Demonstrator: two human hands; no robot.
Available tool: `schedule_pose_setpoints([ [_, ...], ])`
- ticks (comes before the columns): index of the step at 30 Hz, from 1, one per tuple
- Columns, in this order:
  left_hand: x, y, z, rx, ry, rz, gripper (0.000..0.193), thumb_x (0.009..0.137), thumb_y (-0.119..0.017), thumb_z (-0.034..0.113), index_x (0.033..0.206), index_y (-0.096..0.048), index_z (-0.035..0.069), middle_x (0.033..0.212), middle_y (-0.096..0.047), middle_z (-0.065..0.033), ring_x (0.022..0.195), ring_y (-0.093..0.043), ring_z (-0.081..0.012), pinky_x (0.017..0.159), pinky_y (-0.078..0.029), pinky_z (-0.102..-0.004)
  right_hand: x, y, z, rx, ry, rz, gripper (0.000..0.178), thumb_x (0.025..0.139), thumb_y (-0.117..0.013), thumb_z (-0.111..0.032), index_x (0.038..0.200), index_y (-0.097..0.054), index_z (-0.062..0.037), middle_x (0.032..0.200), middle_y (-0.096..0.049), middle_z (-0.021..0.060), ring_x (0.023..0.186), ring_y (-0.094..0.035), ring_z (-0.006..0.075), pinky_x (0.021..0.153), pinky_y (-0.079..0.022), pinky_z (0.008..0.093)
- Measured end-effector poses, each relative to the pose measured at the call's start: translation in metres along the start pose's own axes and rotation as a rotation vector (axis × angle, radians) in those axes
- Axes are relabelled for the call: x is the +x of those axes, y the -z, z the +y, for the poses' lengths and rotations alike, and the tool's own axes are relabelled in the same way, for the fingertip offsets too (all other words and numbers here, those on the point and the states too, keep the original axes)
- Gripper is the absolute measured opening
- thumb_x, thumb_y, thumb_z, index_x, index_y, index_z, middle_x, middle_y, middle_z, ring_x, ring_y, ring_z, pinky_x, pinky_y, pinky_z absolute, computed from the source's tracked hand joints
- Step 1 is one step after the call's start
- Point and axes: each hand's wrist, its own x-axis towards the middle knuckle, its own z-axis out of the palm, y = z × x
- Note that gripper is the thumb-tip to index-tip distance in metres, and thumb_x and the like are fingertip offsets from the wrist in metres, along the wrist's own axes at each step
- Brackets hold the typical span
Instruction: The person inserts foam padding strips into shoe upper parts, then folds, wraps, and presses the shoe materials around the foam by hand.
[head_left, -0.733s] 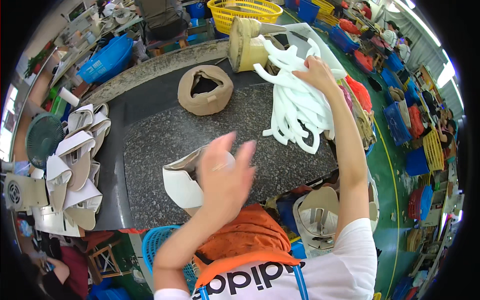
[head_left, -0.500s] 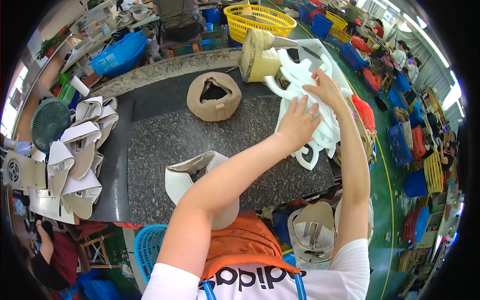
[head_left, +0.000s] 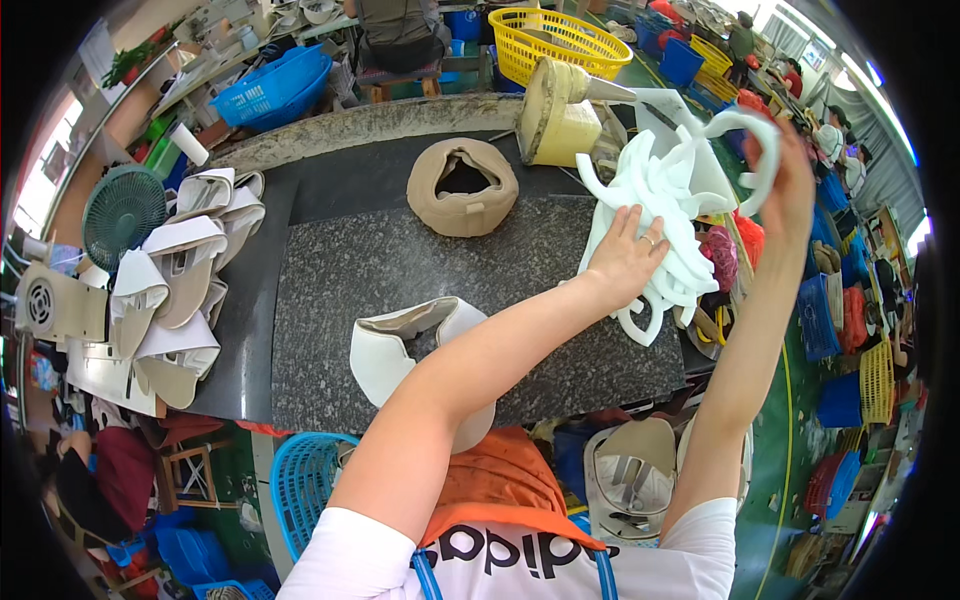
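My left hand (head_left: 628, 258) lies with fingers spread on a heap of curved white foam strips (head_left: 660, 200) at the right end of the bench. Off to the right of that heap, my right hand (head_left: 788, 185) is raised and grips one looped foam strip (head_left: 765, 145); its fingers are partly blurred. A white and beige cap (head_left: 378, 362) sits near the front edge, partly hidden by my left forearm. Farther back rests a tan padded ring-shaped form (head_left: 462, 212) with a dark hollow. A yellowed, glue-crusted pot (head_left: 562, 130) with a pale cone-shaped spout stands behind the heap.
Several white and beige caps (head_left: 180, 260) are stacked at the left, beside a green fan (head_left: 122, 212). The speckled stone slab (head_left: 330, 290) covers the bench middle. A blue basket (head_left: 300, 490) stands below the front edge; a yellow basket (head_left: 560, 50) is beyond the bench.
My right hand has lifted a foam strip off the heap and swung it right. My left hand stays on the heap. The whole view has shifted slightly.
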Motion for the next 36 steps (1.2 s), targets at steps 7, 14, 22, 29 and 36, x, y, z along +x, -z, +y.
schedule_pose_setpoints([
  [7, 0.019, 0.052, 0.026, -0.721, 0.329, 0.081, 0.071, 0.076, -0.073, 0.036, 0.132, -0.047, 0.002, 0.143, -0.031, -0.0263, 0.134, -0.029, -0.0393, 0.111, -0.023, -0.0485, -0.061, -0.045, -0.042, -0.179, 0.330, 0.155, 0.027, 0.094, -0.053, -0.012, 0.115, -0.054, 0.0048, 0.092, -0.061, 0.0096, 0.082, -0.057, 0.0141, 0.071, -0.049, 0.0273],
  [14, -0.065, 0.136, 0.023, -1.430, 0.626, 0.477, 0.020, 0.084, -0.065, 0.005, 0.102, -0.059, -0.001, 0.087, -0.064, -0.0067, 0.076, -0.064, -0.0127, 0.067, -0.051, -0.0257, -0.177, -0.099, 0.047, -0.263, -0.206, -0.051, 0.030, 0.090, -0.060, -0.011, 0.117, -0.055, 0.0006, 0.100, -0.062, 0.0045, 0.092, -0.057, 0.0105, 0.083, -0.045, 0.0249],
  [22, -0.171, 0.205, -0.028, -0.868, 0.620, 0.170, 0.009, 0.080, -0.069, 0.005, 0.087, -0.069, 0.001, 0.075, -0.063, -0.0030, 0.067, -0.058, -0.0095, 0.060, -0.045, -0.0236, -0.221, -0.142, 0.090, 0.516, -0.818, -0.408, 0.028, 0.093, -0.053, -0.008, 0.119, -0.050, -0.0015, 0.108, -0.060, 0.0056, 0.096, -0.058, 0.0130, 0.082, -0.047, 0.0295],
  [29, -0.237, 0.227, -0.086, -1.249, 1.147, 0.839, 0.012, 0.090, -0.061, 0.011, 0.095, -0.062, 0.001, 0.077, -0.063, -0.0049, 0.059, -0.058, -0.0106, 0.052, -0.048, -0.0233, -0.212, -0.127, 0.072, 0.527, -0.322, -0.085, 0.018, 0.085, -0.045, -0.008, 0.100, -0.050, -0.0004, 0.086, -0.057, 0.0131, 0.074, -0.059, 0.0261, 0.069, -0.051, 0.0387],
  [36, -0.319, 0.214, -0.128, 0.281, 1.021, 0.181, 0.044, 0.078, -0.071, 0.015, 0.117, -0.056, 0.003, 0.089, -0.064, -0.0101, 0.084, -0.061, -0.0261, 0.077, -0.047, -0.0371, -0.219, -0.087, 0.065, 0.165, -0.404, -0.029, 0.024, 0.083, -0.041, -0.008, 0.104, -0.049, -0.0005, 0.080, -0.053, 0.0090, 0.061, -0.052, 0.0178, 0.059, -0.046, 0.0302],
])
